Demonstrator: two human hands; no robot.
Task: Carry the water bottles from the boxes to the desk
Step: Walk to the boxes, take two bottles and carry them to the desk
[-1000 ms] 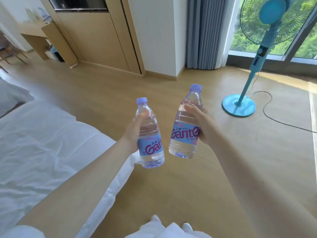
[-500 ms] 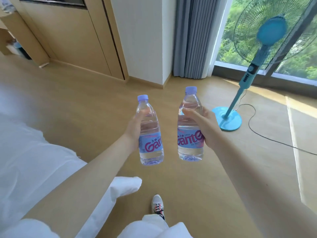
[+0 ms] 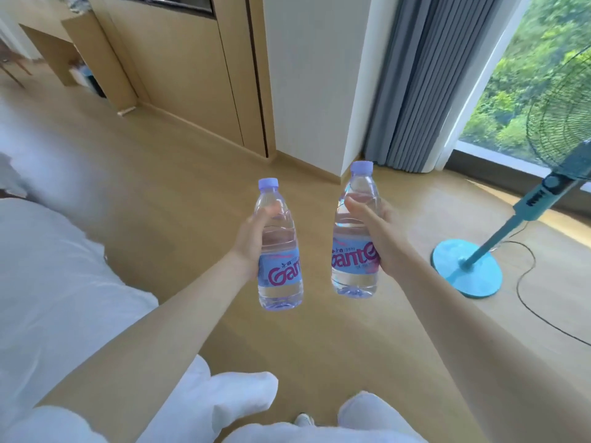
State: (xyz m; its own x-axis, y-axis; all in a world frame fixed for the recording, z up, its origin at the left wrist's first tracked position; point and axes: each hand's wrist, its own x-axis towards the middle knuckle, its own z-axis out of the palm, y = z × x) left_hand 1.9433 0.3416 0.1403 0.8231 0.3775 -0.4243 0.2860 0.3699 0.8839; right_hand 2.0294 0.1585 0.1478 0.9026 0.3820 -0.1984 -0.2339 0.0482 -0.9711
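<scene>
We hold two clear water bottles upright and side by side in the air over a wooden floor (image 3: 179,199). Our left hand (image 3: 252,241) wraps around the left bottle (image 3: 279,266); our right hand (image 3: 380,238) wraps around the right bottle (image 3: 355,251). A white bed (image 3: 57,282) lies left, a blue standing fan (image 3: 479,263) right, and what may be a desk (image 3: 48,30) stands blurred far left.

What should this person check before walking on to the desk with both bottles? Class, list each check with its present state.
1. Left hand grip round the left bottle: ok.
2. Right hand grip round the right bottle: ok.
3. Left cap and right cap on: ok.
4. Fan cord off the walking path: ok, it lies far right.
5. Room on the desk: cannot tell, its top is blurred.
</scene>
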